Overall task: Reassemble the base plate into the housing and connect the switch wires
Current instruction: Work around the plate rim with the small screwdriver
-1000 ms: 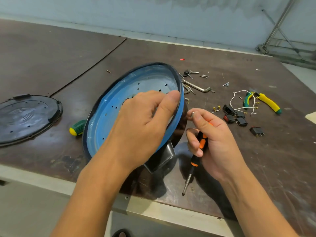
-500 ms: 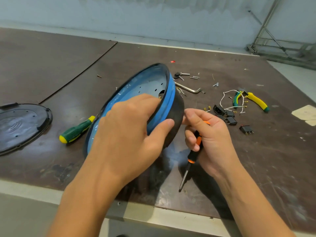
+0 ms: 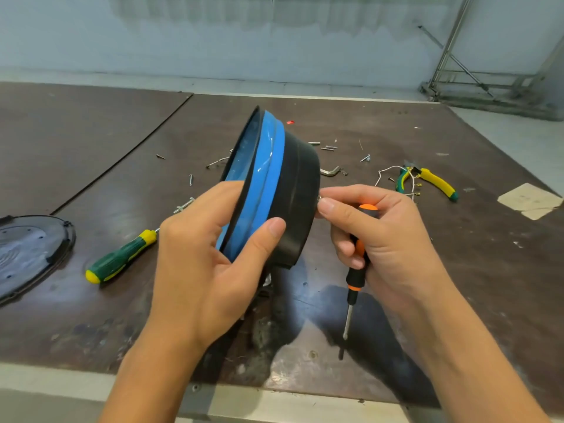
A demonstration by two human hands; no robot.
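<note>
Gripping tilted housing (image 3: 302, 184) in left hand (image 3: 195, 270). Clasping screwdriver (image 3: 355, 276) in right hand (image 3: 393, 239), pinching screw (image 3: 319, 197) against housing, right of left hand.

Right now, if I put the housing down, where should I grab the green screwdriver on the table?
Take the green screwdriver by its thick green handle, from above, with fingers across it. It lies flat on the table, yellow butt toward you, shaft angled away, its end hidden by your left hand.
</note>
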